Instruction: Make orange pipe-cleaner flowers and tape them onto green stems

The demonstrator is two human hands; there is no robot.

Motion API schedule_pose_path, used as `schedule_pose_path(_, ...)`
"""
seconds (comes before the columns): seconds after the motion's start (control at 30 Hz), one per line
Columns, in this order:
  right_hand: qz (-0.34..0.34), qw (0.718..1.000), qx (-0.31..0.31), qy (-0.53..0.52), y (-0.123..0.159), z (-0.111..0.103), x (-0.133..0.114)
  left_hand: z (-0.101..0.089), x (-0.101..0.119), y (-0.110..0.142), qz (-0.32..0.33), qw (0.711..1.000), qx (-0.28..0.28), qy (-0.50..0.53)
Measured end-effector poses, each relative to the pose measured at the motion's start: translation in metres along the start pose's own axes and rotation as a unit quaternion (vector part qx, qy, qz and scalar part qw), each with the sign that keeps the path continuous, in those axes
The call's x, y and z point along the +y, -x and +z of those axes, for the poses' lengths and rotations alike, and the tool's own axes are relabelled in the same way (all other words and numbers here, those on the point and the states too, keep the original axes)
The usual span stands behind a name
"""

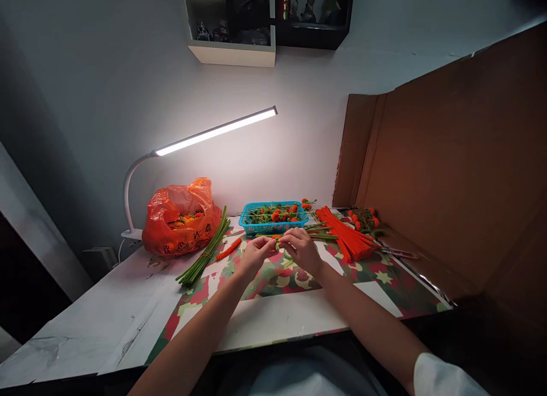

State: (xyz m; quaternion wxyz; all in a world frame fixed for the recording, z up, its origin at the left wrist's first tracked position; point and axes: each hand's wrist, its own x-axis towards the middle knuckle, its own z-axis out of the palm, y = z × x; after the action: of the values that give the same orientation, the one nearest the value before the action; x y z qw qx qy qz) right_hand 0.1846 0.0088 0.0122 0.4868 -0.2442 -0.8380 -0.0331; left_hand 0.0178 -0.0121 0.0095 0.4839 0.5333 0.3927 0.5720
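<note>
My left hand (255,252) and my right hand (301,249) meet over the patterned mat (290,282), fingers pinched together. Between them they hold a small orange and green pipe-cleaner piece (277,240). A loose orange pipe cleaner (228,249) lies just left of my left hand. A bundle of green stems (205,252) lies further left. A pile of orange pipe cleaners (346,233) lies to the right of my right hand. Behind my hands stands a blue basket (273,216) with finished orange-headed stems.
An orange plastic bag (182,218) sits at the back left beside a lit desk lamp (213,132). A tall brown cardboard sheet (448,174) walls the right side. Pink-handled scissors (397,252) lie at its foot. More orange-headed stems (365,216) lie by the cardboard. Shelves (239,37) hang above.
</note>
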Motion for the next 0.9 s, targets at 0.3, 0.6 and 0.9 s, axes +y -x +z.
schedule_pose_path(0.3, -0.018, 0.999, -0.023, 0.017, -0.002, -0.001, 0.003, -0.005, -0.002, -0.002, -0.031, 0.999, -0.012, -0.002)
schedule_pose_path(0.6, 0.301, 0.906, 0.042, -0.295, 0.000, 0.026, -0.015, 0.002, 0.001, 0.004, 0.165, 0.966, 0.047, -0.193)
schedule_pose_path(0.9, 0.546, 0.536, -0.108, -0.635, -0.007, 0.016, -0.018, 0.007, 0.000, 0.012, 0.338, 0.898, 0.070, -0.273)
